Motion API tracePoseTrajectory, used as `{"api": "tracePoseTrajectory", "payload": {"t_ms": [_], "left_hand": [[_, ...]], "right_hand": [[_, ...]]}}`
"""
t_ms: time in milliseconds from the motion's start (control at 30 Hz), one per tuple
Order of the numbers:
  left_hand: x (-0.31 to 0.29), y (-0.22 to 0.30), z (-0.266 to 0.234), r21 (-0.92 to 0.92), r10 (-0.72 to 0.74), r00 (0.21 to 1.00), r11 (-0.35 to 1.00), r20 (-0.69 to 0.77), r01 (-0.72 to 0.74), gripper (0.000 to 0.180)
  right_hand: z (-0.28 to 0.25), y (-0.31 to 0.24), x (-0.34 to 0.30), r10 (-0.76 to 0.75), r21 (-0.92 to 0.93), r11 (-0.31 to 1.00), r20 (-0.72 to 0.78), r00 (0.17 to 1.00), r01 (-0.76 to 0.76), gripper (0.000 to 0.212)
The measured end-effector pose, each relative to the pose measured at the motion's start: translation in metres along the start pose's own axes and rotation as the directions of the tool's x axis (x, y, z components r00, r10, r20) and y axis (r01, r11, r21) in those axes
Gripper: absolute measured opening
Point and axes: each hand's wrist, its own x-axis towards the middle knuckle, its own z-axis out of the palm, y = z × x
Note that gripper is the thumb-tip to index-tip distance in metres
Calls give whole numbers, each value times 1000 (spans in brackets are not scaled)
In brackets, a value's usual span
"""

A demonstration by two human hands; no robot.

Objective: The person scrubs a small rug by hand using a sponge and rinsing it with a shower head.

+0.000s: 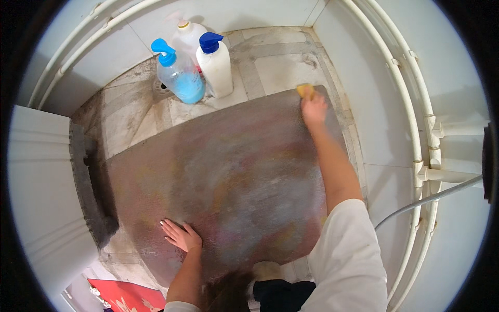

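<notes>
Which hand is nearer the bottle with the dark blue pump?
Right. The right hand is right of the bottle; the left hand is farther off, on the near part of the mat.

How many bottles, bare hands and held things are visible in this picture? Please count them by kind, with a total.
Bottles: 3 (clear bottle, dark-blue-pump bottle, rear white bottle)
Bare hands: 2 (left hand, right hand)
Held things: 1 (yellow piece, possibly a sponge)
Total: 6

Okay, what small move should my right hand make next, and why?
Perhaps draw the yellow sponge toward you across the mat: your right hand holds it at the far right corner, with little mat beyond, while your left hand rests nearer you.
</notes>
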Motion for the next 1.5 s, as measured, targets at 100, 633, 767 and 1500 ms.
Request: {"api": "tracePoseTrajectory", "payload": {"t_ms": [100,633,767,1500], "left_hand": [[2,-6,-4,2,-8,999,1000,-34,9,60],[2,-6,-2,19,11,999,1000,-40,-10,59],[2,-7,-1,14,7,1000,1000,-28,-7,60],[1,-8,4,38,20,999,999,-35,-18,59]], "right_hand": [[-24,5,-5,187,-30,982,47,981,-186,45],[-38,51,-116,-175,-13,985,-122,977,175,60],[-56,27,-201,-359,-5,933,-72,930,360,63],[-50,108,-231,124,-52,990,-172,977,-134,57]]}}
